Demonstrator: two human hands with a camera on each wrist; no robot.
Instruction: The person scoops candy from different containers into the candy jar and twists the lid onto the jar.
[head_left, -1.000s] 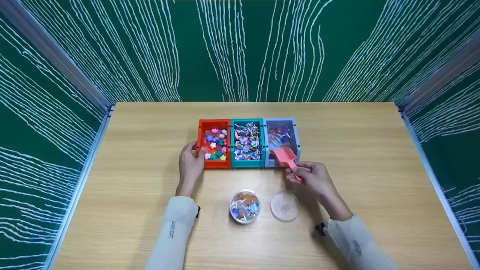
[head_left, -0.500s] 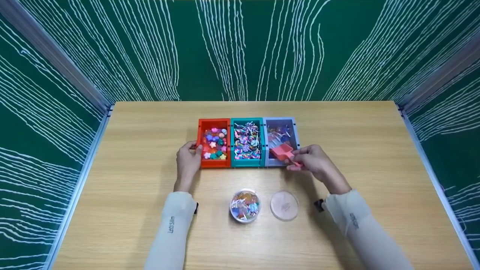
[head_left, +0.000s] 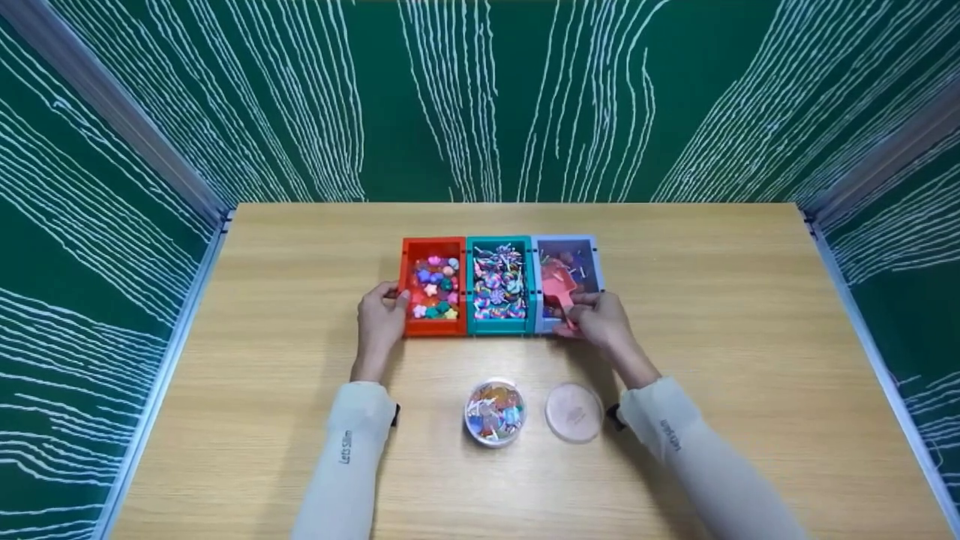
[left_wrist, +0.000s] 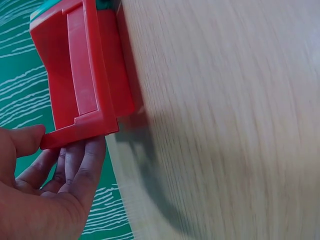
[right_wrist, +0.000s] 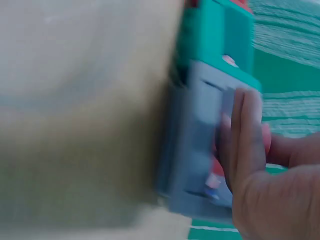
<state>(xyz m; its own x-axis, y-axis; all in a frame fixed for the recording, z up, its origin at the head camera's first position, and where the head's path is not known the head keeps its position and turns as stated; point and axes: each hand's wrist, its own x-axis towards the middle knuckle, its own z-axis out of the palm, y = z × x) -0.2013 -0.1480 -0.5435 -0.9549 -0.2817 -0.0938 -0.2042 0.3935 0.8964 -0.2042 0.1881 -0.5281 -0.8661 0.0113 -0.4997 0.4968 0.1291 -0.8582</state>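
Note:
Three joined open bins stand in a row in the head view: a red bin [head_left: 435, 328], a teal bin [head_left: 498, 328] and a lilac bin [head_left: 598, 270]. My left hand [head_left: 380, 324] grips the red bin's left wall; the left wrist view shows the thumb at the rim and the fingers against the outside. In my right hand [head_left: 604, 324] is a small pink scoop [head_left: 556, 279], pinched by its handle, its blade down inside the lilac bin among lollipop-shaped pieces. Blur and my fingers hide much of the scoop in the right wrist view.
A round clear tub [head_left: 495, 445] with mixed colourful pieces sits on the wooden table [head_left: 262, 315] in front of the bins. Its flat clear lid [head_left: 574, 412] lies to the right. Green walls [head_left: 525, 97] with white lines surround the table.
The scoop has gone from the front edge of the lilac bin deeper into it, and my right hand has turned and shifted left. My left hand stays at the red bin.

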